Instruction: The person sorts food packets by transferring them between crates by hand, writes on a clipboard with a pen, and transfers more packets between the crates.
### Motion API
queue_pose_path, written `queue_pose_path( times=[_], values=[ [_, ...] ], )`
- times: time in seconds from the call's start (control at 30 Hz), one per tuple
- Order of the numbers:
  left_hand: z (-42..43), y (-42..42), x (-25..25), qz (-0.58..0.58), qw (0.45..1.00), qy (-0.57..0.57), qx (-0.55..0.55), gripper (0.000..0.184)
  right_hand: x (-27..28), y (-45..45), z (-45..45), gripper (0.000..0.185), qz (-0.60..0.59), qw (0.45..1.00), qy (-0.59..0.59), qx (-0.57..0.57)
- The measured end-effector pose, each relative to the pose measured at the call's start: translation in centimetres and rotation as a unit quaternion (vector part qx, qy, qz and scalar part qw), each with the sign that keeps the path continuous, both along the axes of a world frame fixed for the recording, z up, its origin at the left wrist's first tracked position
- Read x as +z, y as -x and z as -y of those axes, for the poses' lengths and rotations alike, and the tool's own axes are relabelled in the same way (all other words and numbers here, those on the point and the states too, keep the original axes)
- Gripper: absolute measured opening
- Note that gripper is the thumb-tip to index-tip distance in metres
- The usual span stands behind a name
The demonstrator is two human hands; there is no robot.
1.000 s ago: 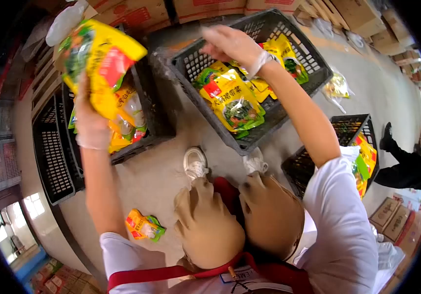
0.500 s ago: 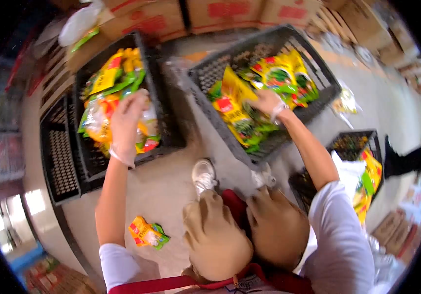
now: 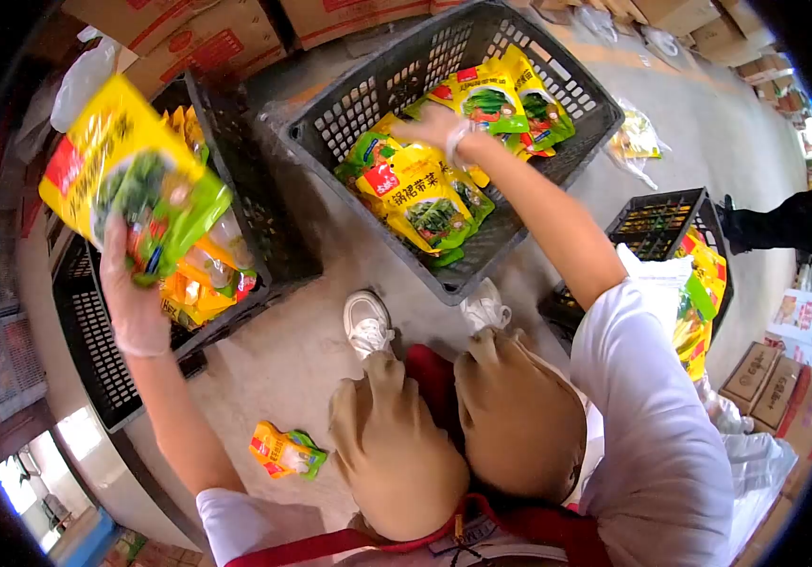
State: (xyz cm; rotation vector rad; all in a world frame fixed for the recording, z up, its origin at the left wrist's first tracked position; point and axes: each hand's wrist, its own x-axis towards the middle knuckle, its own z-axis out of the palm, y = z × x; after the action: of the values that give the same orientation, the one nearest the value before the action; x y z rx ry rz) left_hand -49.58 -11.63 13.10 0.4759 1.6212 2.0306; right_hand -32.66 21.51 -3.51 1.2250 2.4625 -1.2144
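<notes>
My left hand (image 3: 132,307), in a clear glove, grips a large yellow and green food packet (image 3: 132,180) by its lower edge, above the left black crate (image 3: 264,203). Orange and yellow packets (image 3: 203,279) lie in that crate beneath it. Over the middle black crate (image 3: 519,222), my gloved right hand (image 3: 434,132) is blurred beside the yellow packets; whether it touches one is unclear. A yellow packet (image 3: 417,194) lies face up just below it, and more packets (image 3: 486,99) rest farther back in the crate.
An orange packet (image 3: 286,451) lies on the floor by my left knee. At the right stands another crate (image 3: 652,222) with packets and a white bag. A person's dark-clothed leg (image 3: 779,222) shows beyond it. Cardboard boxes (image 3: 207,47) line the back.
My left hand has risen from the left crate's contents and now has a packet in it. My right hand has moved back and left, and the packet beneath it lies flatter.
</notes>
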Motion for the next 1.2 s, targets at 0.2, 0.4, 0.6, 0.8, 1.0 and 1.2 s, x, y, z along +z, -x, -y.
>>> queue_pose_path(
  times=[0.2, 0.4, 0.6, 0.8, 1.0, 1.2],
  values=[
    [10.5, 8.3, -10.9, -0.074, 0.774, 0.628, 0.034, 0.054, -7.3, -3.8, 3.1, 0.061, 0.275, 0.948, -0.05, 0.151],
    [5.7, 1.5, -5.5, -0.305, 0.839, 0.433, 0.125, 0.047, -1.8, -4.5, 4.1, 0.039, 0.082, 0.972, -0.152, 0.161],
    [-3.9, -5.6, -4.9, -0.123, 0.97, 0.169, -0.123, 0.063, 13.0, -4.5, 2.7, 0.038, -0.294, 0.952, -0.045, 0.074],
    [-7.5, -7.0, -2.8, 0.099, 0.987, -0.032, -0.125, 0.047, 15.0, 2.3, 7.2, 0.039, -0.494, 0.802, 0.332, 0.049],
    [4.7, 1.0, -3.1, 0.05, 0.987, 0.15, -0.034, 0.042, -4.3, -0.2, 2.9, 0.047, 0.128, 0.921, -0.077, 0.36],
    [12.2, 6.9, -11.2, -0.091, 0.803, 0.582, 0.086, 0.064, -9.5, -2.3, 6.8, 0.026, 0.234, 0.897, -0.075, 0.367]
  ],
)
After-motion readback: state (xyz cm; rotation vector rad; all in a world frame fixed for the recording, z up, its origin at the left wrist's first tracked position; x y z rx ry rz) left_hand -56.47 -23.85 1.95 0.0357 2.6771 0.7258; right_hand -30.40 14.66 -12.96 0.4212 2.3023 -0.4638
